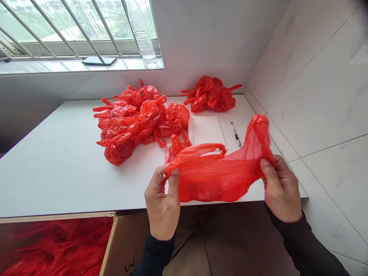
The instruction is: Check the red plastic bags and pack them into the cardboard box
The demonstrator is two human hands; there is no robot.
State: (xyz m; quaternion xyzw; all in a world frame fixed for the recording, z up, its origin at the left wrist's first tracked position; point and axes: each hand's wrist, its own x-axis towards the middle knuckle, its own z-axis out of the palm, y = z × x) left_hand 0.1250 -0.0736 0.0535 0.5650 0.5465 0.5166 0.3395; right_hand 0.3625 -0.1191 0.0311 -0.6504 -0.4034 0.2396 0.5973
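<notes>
Before the white bench [51,153] stands a cardboard box [130,230]; on the bench lies a heap of red bags [138,126]. Above the bench's near edge, a stretched red bag [212,178] is pinched by fingers of the left hand [163,205] and right hand [283,189].

A white table [57,153] bears red bags [149,115], paper [208,130], pen [237,137].

A plain indoor room corner laid out as a work spot; home or workshop, I cannot tell. Behind the white rectangular table [57,161] stands a painted grey wall [218,38], with a metal-barred window [80,27] above the table's rear left; white grey-veined tiles [322,88] line the table's right. On it sit 2 heaps of crumpled red plastic bags [138,122], 1 white paper pad [208,132] and 1 slim clear-and-black pen [236,136].
</notes>
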